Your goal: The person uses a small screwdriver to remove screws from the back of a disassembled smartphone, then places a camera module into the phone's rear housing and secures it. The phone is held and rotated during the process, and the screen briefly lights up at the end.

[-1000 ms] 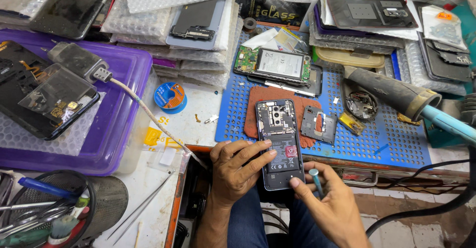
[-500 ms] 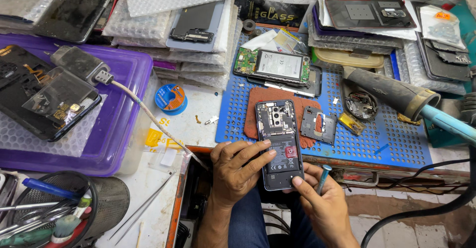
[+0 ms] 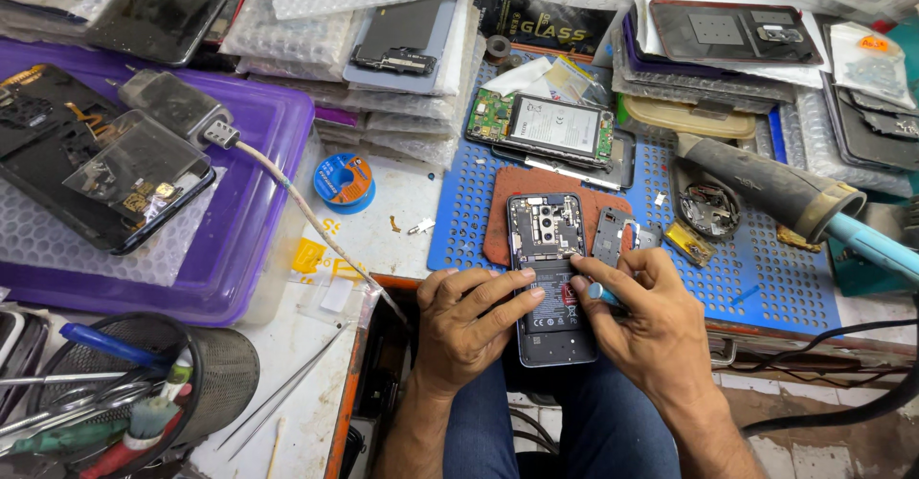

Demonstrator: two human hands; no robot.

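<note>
Hands meet over an opened phone (image 3: 553, 278) at the table's near edge, half on a blue perforated mat (image 3: 756, 278). The left hand (image 3: 469, 331) grips the phone's side; the right hand (image 3: 651, 321), fingers closed on a blue-handled tool (image 3: 605, 294), touches its middle. Clutter crowds every side: bubble-wrap packets (image 3: 383, 106) behind, a purple tray (image 3: 258, 240) left.

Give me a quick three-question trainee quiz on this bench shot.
1. True or false: the left hand rests on the opened phone.
2. What does the right hand hold?
A) light-blue-handled tool
B) tweezers
C) solder spool
3. Fill in: the phone's upper part lies on a reddish-brown ___.

Key: 1 true; 2 A; 3 pad.
</note>
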